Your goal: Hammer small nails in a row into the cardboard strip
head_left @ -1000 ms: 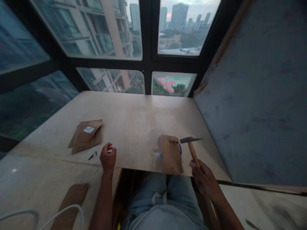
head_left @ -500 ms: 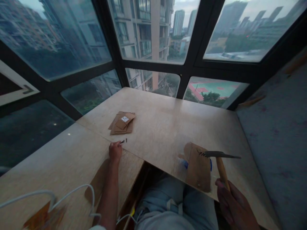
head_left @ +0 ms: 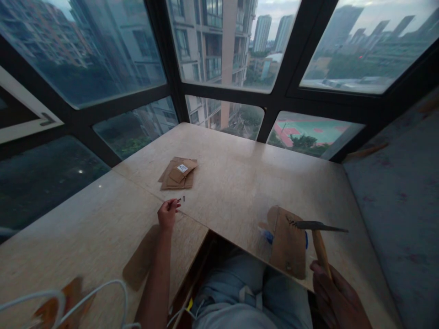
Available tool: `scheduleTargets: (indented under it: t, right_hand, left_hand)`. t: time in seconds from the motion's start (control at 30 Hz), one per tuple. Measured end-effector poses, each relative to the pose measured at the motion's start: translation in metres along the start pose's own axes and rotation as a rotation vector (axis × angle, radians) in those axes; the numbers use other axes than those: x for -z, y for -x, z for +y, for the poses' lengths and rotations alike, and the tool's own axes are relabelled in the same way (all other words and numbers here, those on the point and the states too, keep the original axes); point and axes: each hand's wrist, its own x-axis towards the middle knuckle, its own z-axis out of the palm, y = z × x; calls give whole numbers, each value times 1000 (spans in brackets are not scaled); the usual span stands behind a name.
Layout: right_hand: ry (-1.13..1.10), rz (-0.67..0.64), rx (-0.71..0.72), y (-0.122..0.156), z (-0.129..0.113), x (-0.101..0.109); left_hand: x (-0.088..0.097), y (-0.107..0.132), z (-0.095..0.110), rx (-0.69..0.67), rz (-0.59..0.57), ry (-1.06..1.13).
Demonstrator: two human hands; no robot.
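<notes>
My left hand (head_left: 168, 213) is curled, its fingertips pinched at small dark nails (head_left: 181, 199) lying on the plywood board (head_left: 233, 183); whether a nail is between the fingers I cannot make out. My right hand (head_left: 338, 299) grips the wooden handle of a hammer (head_left: 318, 235), whose metal head hovers over a brown cardboard packet (head_left: 287, 242) with more small nails on it. A blue item (head_left: 268, 236) shows beside that packet.
A stack of brown paper packets (head_left: 179, 173) with a white label lies beyond my left hand. White cables (head_left: 92, 297) and a cardboard strip (head_left: 140, 260) lie on the lower board (head_left: 68, 228) at left. Windows surround the board; a grey panel (head_left: 401, 183) stands at right.
The view swung left. My left hand reached forward from the board's near edge to the loose nails and pinched at them. The right hand kept the hammer over the packet.
</notes>
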Motion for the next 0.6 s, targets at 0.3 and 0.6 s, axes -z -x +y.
scheduleTargets:
  t: [0.3,0.6]
  right_hand:
    - [-14,1,14,2,0,-4]
    - [-34,33,-13,7,3,-1]
  left_hand:
    - [-33,28,26,287,-166,553]
    - [-62,63,38,502,-354,680]
